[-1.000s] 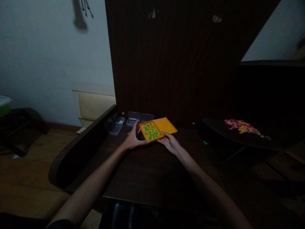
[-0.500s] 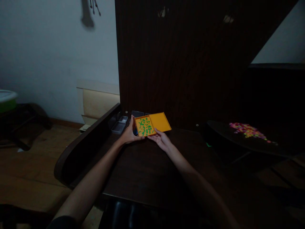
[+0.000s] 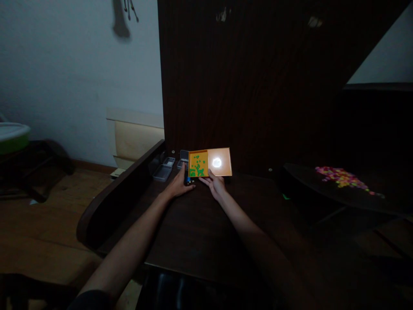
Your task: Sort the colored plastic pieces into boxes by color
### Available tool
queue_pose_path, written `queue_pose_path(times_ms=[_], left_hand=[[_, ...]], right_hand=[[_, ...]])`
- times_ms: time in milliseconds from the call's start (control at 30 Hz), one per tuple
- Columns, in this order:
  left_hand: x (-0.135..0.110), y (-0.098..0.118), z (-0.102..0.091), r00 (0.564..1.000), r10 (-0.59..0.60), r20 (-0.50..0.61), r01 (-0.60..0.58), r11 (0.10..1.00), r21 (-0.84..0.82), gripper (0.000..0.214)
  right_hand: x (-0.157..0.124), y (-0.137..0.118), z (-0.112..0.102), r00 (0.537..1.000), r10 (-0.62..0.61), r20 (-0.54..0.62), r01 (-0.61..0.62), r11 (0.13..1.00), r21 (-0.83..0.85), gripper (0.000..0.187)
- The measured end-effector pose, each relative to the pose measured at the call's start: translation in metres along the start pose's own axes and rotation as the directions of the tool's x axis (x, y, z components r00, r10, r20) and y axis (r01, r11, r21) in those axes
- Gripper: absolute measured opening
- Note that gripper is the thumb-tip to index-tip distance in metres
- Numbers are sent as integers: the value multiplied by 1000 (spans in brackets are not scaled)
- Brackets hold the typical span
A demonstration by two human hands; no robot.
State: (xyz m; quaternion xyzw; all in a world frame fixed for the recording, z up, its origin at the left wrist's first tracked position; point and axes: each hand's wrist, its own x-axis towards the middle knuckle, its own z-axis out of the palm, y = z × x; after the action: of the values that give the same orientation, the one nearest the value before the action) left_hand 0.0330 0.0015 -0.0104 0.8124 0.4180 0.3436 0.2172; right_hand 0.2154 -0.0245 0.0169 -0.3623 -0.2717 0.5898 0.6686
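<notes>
My right hand holds an opened orange box by its lower edge near the hinge, thumb on top and fingers underneath. Small green pieces lie in the left half, most of them gathered along the lower side. The right half, a flat lid, reflects a bright spot of light. Beside the box's lower left corner is my left hand, its thumb and fingers spread apart; whether a fingertip touches the box I cannot tell. Just under that corner some small blue and pale bits show on the dark wooden surface.
An opened clear plastic case lies at the left, with another clear case partly behind the box. A raised wooden side borders the surface. Pink and yellow pieces are heaped on a dark stand at right.
The box has tilted and shifted slightly, and the green pieces have slid from being scattered to its lower side. My left hand has come off the box's left side and opened.
</notes>
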Motion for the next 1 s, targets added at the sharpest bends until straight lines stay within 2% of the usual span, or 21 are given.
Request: queue_pose_path(times_ms=[133, 233, 367, 633, 800, 900, 1000], left_hand=[[2, -1, 1, 999, 36, -12, -35, 999, 34, 96], [3, 1, 1, 997, 82, -16, -81, 996, 47, 90], [3, 1, 2, 994, 103, -31, -102, 994, 41, 90], [2, 2, 2, 998, 57, -13, -57, 998, 23, 97], [2, 6, 1, 999, 21, -24, -21, 1000, 16, 93], [3, 6, 2, 1000, -23, -20, 23, 1000, 21, 92], [3, 4, 2, 999, -52, -12, 53, 998, 20, 92]], right_hand=[[1, 7, 1, 999, -34, 9, 35, 999, -19, 33], [0, 11, 4, 998, -62, -4, 62, 997, -38, 40], [-1, 15, 6, 994, -102, -26, 99, 992, -80, 45], [-2, 24, 8, 990, -140, 4, 139, 979, -146, 50], [-3, 34, 10, 977, -213, -10, 202, 942, -269, 45], [-5, 37, 9, 967, -254, 8, 239, 896, -375, 35], [-6, 37, 7, 969, -246, 21, 229, 864, -448, 26]])
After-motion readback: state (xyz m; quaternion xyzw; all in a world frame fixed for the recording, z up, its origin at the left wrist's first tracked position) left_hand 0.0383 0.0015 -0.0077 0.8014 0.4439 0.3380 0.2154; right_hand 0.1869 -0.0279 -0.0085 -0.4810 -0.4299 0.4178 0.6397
